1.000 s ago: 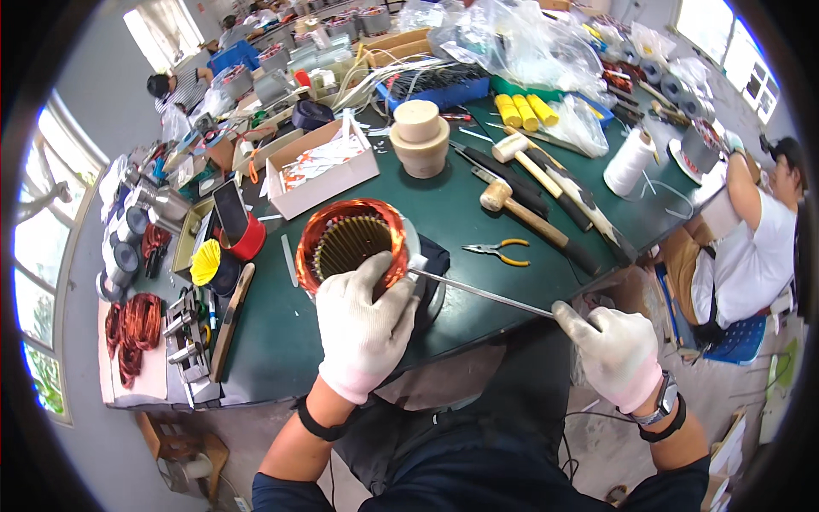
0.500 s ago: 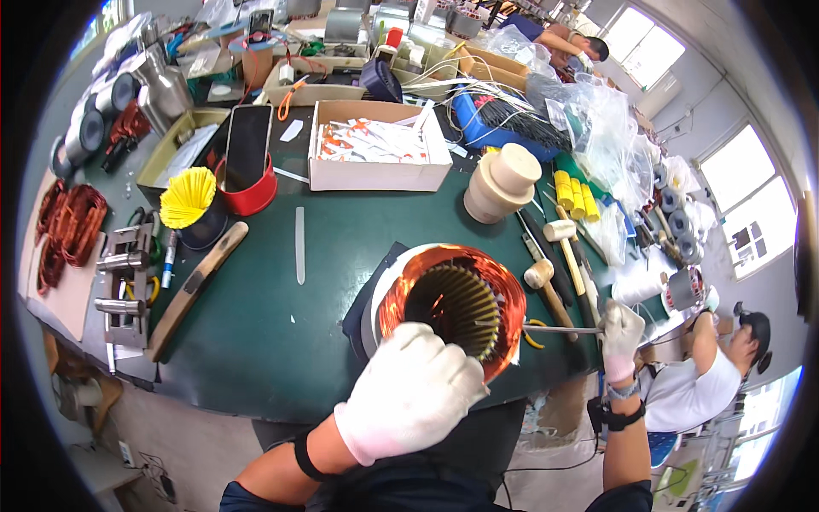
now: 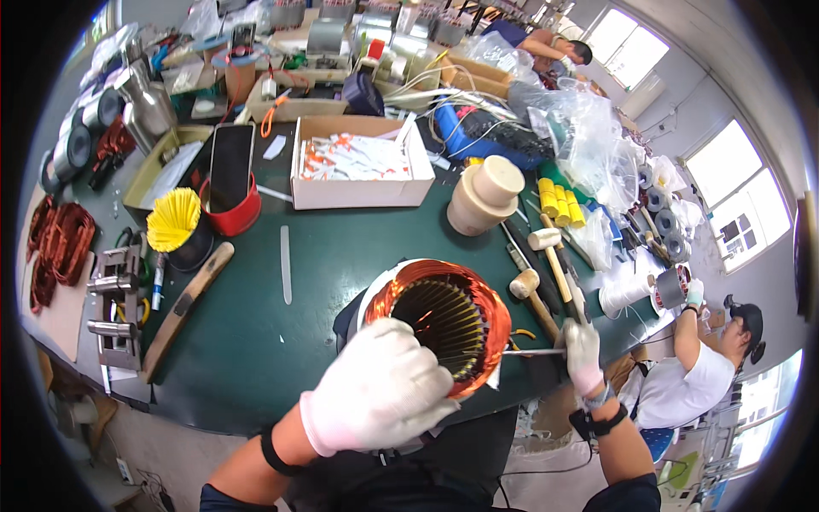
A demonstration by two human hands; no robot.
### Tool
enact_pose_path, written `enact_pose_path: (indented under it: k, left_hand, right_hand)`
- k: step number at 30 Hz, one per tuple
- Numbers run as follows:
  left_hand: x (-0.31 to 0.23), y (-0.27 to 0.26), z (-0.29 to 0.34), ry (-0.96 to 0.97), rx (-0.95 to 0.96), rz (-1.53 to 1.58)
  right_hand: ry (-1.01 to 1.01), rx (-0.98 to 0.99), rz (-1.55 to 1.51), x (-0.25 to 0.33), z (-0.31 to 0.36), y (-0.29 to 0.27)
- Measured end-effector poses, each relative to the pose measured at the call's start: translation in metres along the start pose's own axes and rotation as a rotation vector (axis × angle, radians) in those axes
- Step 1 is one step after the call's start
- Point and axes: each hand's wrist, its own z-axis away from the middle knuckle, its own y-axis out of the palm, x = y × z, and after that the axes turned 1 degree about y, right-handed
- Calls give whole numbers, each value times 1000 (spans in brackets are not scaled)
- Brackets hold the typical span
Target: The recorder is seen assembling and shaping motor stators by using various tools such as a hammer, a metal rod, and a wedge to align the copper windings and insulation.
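Note:
A motor stator [image 3: 372, 300] stands on the bench in front of me, its bore facing up and tilted towards me. A thick ring of orange copper winding [image 3: 496, 320] circles the slotted bore. My left hand [image 3: 381, 384], in a white glove, is closed at the ring's near left edge; its fingertips are hidden, so what they grip cannot be seen. In my right hand [image 3: 583, 354], also gloved, is a thin metal rod [image 3: 536, 352]. The rod lies nearly level, its far end at the right side of the winding. Its handle end is covered by my fist.
Mallets [image 3: 527, 285] and other tools lie right of the stator, behind them a stepped cream cylinder [image 3: 486, 196]. A white box [image 3: 363, 192] of paper strips stands beyond. To the left are a wooden bat [image 3: 188, 311] and yellow sticks [image 3: 173, 224]. A co-worker [image 3: 695, 358] sits at right.
My right hand has moved left with the rod, closer to the stator. My left hand stays closed at the winding's near edge. The whole view has shifted slightly.

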Motion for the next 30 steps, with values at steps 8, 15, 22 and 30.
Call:
enact_pose_path:
  k: [8,15,22,30]
  left_hand:
    - [-55,42,-20,-52,-89,-469]
    - [-59,24,-8,-46,-10,-454]
    - [-82,77,-41,-161,-24,-722]
    - [-81,84,-39,-243,-100,-731]
  right_hand:
    - [-66,-102,91,82,151,-30]
    - [63,-205,80,40,193,-95]
    - [-54,-259,142,44,173,-87]
    - [-215,-190,419,57,155,-95]
